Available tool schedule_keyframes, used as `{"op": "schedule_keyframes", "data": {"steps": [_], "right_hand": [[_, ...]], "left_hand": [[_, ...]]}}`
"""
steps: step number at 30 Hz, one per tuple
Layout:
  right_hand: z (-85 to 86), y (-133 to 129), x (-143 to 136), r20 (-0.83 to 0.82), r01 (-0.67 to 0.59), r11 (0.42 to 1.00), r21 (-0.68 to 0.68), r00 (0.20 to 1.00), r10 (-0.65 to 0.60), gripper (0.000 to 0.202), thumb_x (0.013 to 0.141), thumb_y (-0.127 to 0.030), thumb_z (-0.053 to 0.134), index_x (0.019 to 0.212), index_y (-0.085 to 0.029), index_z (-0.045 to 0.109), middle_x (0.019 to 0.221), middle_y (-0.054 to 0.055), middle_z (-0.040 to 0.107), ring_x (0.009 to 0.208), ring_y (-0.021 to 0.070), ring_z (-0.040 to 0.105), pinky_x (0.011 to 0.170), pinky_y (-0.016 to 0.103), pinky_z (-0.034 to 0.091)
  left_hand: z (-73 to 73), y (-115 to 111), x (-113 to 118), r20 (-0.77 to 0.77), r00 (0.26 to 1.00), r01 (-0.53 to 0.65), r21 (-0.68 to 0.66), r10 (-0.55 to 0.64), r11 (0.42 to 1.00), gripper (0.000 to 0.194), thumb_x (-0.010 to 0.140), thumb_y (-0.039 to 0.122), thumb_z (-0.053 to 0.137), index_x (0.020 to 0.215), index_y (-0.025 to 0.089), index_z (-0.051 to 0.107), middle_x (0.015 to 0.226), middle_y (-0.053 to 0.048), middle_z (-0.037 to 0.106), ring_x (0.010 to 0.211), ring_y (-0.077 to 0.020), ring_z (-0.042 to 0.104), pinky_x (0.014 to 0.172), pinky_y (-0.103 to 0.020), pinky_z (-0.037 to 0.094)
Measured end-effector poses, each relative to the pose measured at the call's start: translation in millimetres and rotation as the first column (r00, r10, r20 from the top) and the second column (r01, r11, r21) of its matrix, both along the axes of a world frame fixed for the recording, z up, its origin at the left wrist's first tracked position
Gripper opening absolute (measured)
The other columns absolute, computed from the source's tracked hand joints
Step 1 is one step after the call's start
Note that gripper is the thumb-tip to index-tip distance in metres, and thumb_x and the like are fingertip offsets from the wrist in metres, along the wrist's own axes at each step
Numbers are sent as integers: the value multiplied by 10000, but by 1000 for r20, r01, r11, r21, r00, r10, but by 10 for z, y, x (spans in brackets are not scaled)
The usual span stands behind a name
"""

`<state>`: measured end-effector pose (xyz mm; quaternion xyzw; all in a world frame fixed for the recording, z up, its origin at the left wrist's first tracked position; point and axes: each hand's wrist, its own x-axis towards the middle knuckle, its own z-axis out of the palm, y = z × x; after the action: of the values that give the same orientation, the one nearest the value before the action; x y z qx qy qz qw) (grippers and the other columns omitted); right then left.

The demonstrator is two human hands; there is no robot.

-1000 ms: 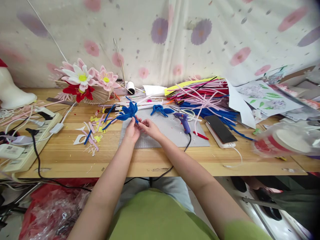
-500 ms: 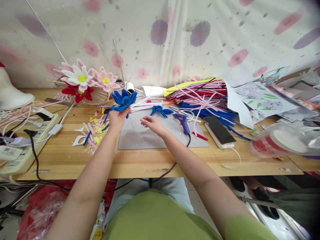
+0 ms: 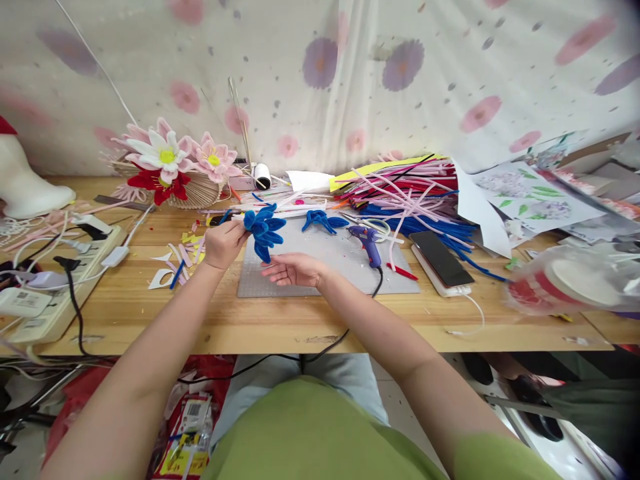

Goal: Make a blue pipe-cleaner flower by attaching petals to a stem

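My left hand is closed on the back of a blue fuzzy flower, whose petals face right. Just below the flower, my right hand is open with its palm turned up, its fingertips near the lowest petal. Both are over the left part of a grey cutting mat. A second blue petal piece lies at the mat's back edge. To its right is a purple glue gun, with scissors behind it and a red pen beside it.
A fan with pink, white and red flowers stands back left, near coloured scraps. A power strip lies far left. Behind the mat are bundled fuzzy stems; rightward are a phone and a bagged container.
The blue flower has moved right and down and turned from facing up to facing right. My right hand has moved slightly down and left, and its fingers have opened palm up.
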<state>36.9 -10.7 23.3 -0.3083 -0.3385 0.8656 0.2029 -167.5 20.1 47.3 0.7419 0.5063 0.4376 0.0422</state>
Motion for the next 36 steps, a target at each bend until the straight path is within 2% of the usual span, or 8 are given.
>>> {"op": "schedule_keyframes", "data": {"steps": [5,12,18,21,25,28,33,36], "right_hand": [[49,27,-29,39,171,985,-1,985,-171,200,850,-220,563,685,-112,591,484,-35,533,418,32,456,408,126,357],[110,48,62,-92,318,941,117,947,-309,238,777,-252,646,614,-132,522,442,-74,398,404,21,318,399,146,234],[50,50,31,-141,374,898,232,926,-350,282,757,-330,660,612,-160,489,447,-76,359,423,41,297,429,184,228],[41,57,15,-179,411,879,243,909,-376,306,774,-357,638,601,-174,463,448,-76,334,424,50,283,440,196,234],[47,63,-6,-230,440,868,230,891,-391,308,777,-366,633,595,-175,473,437,-73,337,422,55,278,439,199,235],[29,63,-6,-224,425,879,216,898,-379,291,769,-370,649,621,-170,498,447,-75,387,418,48,319,446,190,269],[-54,94,95,-53,332,915,229,943,-329,413,814,-532,528,645,-156,549,489,-28,527,435,60,445,455,192,333],[-65,133,177,10,307,908,286,946,-324,519,805,-626,453,644,-146,567,485,-13,539,431,65,468,444,193,336]], "left_hand": [[-65,-26,-21,167,986,18,-87,-4,996,197,612,436,672,591,251,610,672,-55,632,757,-209,590,702,-274,403],[-56,-24,-8,112,994,12,-79,-3,997,230,678,401,641,535,233,574,602,-46,572,685,-182,561,693,-282,397],[10,-46,48,289,957,77,-169,-25,983,194,633,293,695,510,226,562,558,-26,510,709,-190,559,652,-261,393],[33,-58,75,332,943,112,-207,-38,972,155,636,253,703,544,224,581,589,-29,517,748,-188,571,626,-231,384],[-32,-70,83,180,981,111,-193,-76,975,155,649,314,699,568,233,594,596,-27,537,750,-188,585,681,-246,403],[-114,-68,58,50,997,67,-124,-61,990,220,695,391,645,550,234,593,621,-53,578,754,-211,594,734,-291,411],[-148,-57,12,-59,998,-8,-15,7,1000,211,736,370,599,588,222,631,677,-81,634,746,-217,609,708,-305,411],[-111,-66,19,-111,994,1,0,-1,1000,211,758,371,575,626,225,652,694,-81,654,740,-209,617,687,-295,416]]}}
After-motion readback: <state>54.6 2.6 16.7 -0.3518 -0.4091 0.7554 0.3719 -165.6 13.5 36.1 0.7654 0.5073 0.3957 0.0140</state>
